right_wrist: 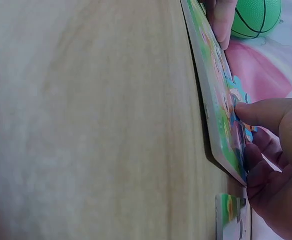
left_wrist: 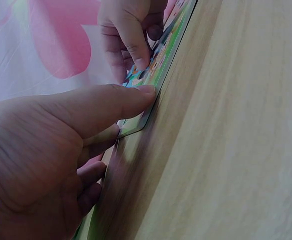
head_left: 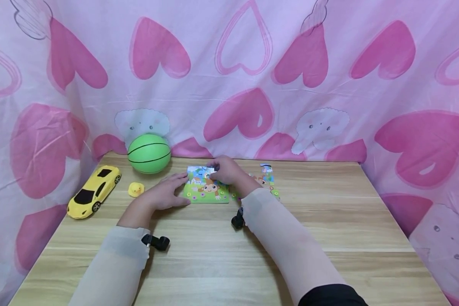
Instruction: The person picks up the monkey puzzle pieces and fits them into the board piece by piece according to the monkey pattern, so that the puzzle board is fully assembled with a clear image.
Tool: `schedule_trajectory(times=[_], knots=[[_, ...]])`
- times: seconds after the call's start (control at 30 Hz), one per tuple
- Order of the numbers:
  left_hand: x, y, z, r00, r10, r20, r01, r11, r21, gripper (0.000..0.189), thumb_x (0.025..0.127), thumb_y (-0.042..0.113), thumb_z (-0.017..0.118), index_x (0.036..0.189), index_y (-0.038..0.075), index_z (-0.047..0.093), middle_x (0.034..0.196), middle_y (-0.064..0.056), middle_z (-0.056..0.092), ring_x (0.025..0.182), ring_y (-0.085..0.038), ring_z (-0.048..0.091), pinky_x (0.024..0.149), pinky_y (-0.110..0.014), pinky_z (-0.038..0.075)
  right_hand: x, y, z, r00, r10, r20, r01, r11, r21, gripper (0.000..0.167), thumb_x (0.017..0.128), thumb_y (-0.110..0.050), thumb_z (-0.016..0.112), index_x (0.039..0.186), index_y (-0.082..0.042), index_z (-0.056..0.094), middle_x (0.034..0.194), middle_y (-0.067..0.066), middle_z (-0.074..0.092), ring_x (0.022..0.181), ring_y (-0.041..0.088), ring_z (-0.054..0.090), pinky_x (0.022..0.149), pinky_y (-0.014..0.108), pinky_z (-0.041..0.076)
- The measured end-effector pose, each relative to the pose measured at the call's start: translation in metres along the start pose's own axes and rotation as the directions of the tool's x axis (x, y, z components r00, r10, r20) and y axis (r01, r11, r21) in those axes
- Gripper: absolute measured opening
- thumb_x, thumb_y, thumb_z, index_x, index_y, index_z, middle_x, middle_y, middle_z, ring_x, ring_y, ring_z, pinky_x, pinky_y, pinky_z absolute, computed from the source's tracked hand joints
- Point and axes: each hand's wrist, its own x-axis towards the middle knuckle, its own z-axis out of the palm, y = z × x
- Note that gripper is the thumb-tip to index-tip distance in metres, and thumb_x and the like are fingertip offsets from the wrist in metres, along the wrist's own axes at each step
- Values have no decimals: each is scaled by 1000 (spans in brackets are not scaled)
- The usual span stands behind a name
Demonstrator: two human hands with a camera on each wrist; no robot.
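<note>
A jigsaw puzzle board with a monkey on green grass lies flat near the back of the table. My left hand rests against its left side, thumb laid along the front corner and fingers fairly straight at the far edge. Over the board's upper right part, my right hand pinches a blue puzzle piece between thumb and fingers. In the right wrist view that piece overlaps the picture and sticks up from it. The fingers hide part of the board's top right.
Right of the board lie more puzzle parts, partly covered by my right forearm. To the left are a green ball, a small yellow rubber duck and a yellow toy car. A pink heart-patterned curtain hangs behind the table.
</note>
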Motion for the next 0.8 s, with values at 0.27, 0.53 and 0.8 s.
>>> schedule_trajectory(times=[0.27, 0.53, 0.8], knots=[[1, -1, 0, 1000, -2, 3, 2, 1000, 13, 91, 96, 46, 78, 169, 13, 35, 181, -8, 20, 167, -46, 11, 134, -69, 16, 3, 1, -1, 999, -16, 30, 18, 997, -72, 37, 100, -22, 76, 136, -19, 74, 140, 6, 62, 129, 25, 60, 122, 45, 48], [2, -1, 1, 1000, -4, 6, 4, 1000, 4, 91, 96, 46, 78, 169, 14, 34, 181, -7, 20, 168, -44, 10, 134, -68, 16, 2, 3, -1, 998, -35, 46, 39, 995, -93, 43, 101, -28, 76, 142, -18, 71, 144, 6, 60, 135, 26, 59, 123, 45, 48], [3, -4, 1, 1000, 8, 0, -8, 1000, 2, 90, 96, 45, 78, 169, 13, 35, 181, -7, 21, 168, -44, 10, 134, -68, 15, 1, 0, -1, 997, -35, 75, 43, 993, -109, 47, 100, -28, 77, 145, -19, 69, 147, 6, 58, 134, 25, 59, 123, 44, 47]])
